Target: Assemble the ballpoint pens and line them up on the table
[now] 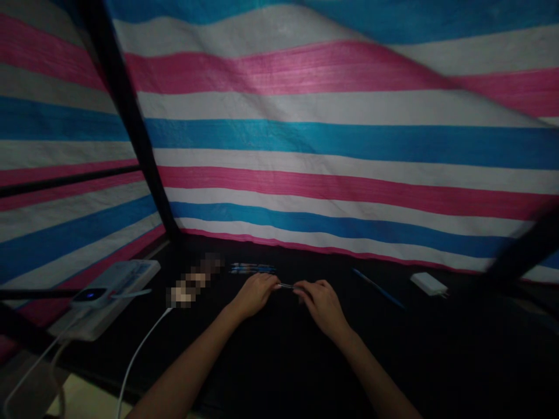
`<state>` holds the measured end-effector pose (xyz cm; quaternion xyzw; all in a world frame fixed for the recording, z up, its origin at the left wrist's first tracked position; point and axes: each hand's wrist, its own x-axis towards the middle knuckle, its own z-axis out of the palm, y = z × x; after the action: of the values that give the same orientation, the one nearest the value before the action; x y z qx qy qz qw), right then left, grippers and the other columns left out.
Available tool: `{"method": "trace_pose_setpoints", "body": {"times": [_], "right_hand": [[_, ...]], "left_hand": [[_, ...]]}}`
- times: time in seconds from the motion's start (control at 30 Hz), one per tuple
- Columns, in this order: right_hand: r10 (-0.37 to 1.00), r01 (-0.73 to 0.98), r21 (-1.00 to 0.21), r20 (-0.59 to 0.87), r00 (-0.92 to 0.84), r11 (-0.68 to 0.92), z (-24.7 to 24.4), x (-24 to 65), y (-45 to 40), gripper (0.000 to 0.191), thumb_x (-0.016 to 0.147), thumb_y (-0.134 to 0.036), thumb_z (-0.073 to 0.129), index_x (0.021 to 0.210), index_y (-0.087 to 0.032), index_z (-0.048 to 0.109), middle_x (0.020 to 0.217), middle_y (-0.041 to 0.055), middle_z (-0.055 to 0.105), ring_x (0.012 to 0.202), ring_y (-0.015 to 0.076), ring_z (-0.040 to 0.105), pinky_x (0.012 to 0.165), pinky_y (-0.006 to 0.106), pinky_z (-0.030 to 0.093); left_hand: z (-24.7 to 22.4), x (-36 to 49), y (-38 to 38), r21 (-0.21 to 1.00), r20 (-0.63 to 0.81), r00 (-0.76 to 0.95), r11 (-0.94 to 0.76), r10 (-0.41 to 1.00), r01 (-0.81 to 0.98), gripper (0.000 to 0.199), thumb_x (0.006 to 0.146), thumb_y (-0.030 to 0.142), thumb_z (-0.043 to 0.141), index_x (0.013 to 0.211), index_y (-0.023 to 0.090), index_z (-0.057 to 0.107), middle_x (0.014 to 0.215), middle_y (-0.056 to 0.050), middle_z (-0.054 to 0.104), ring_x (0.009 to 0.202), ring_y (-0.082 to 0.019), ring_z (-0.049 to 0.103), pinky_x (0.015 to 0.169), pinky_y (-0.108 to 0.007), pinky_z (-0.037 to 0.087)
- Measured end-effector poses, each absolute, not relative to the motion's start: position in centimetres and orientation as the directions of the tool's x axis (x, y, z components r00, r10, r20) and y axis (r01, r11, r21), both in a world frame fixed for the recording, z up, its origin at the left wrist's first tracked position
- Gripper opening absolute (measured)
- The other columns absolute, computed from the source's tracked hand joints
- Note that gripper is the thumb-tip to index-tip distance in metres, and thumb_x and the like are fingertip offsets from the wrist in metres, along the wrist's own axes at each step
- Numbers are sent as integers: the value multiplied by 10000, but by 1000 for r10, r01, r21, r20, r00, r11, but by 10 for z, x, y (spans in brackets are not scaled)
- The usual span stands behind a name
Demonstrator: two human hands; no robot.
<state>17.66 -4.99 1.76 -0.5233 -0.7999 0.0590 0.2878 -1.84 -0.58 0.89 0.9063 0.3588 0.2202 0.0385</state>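
Forearms (pixel 192 366) extend to the left hand (pixel 253 294) and right hand (pixel 323 308), whose fingers (pixel 275 286) are closed in a pinch on a slim metal rod (pixel 286 286) above the black worktop (pixel 279 372), and any slackened grip risks dropping it toward the pens (pixel 252 268) at twelve o'clock.

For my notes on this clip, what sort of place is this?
Probably a makeshift indoor work booth: a striped tarp on a dark frame walls off a black work surface, with a power bank nearby.
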Motion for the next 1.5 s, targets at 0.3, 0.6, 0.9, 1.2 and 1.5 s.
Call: {"method": "trace_pose_setpoints", "body": {"times": [0.3,0.6,0.9,1.2,1.5], "right_hand": [[911,810,-447,334,-243,380,17,178,-49,301,882,-329,348,770,-230,610,620,-25,605,622,139,538,662,258,323],[972,769,-595,116,-205,234,11,182,-45,502,901,-405,210,646,-201,591,577,-8,581,579,131,552,567,238,343],[913,768,-506,315,-259,392,16,182,-47,256,868,-297,365,871,-208,604,764,7,628,716,151,561,702,275,350],[921,785,-484,249,-300,387,13,173,-50,309,873,-353,339,1041,-217,560,883,25,644,847,166,571,775,294,362],[901,816,-410,323,-289,408,2,187,-45,457,815,-88,288,1233,-209,428,1075,70,559,969,155,515,837,308,370]], "left_hand": [[16,-21,-7,345,428,605,-740,671,577,282,882,323,408,1120,195,488,996,-45,576,932,-164,514,828,-302,383],[10,-21,-4,-21,483,727,-824,487,566,205,896,262,399,879,180,586,770,-24,597,746,-136,534,704,-268,369],[4,-24,-2,-200,649,699,-819,300,538,148,887,189,419,865,161,562,726,-5,606,669,-118,531,622,-258,373],[-4,-16,-3,-254,652,734,-857,190,448,160,882,135,400,956,151,541,810,-26,628,729,-124,560,666,-260,421],[12,-23,0,82,565,610,-773,556,629,523,823,460,464,1219,142,338,1196,-123,458,1117,-228,404,925,-389,339]]}}
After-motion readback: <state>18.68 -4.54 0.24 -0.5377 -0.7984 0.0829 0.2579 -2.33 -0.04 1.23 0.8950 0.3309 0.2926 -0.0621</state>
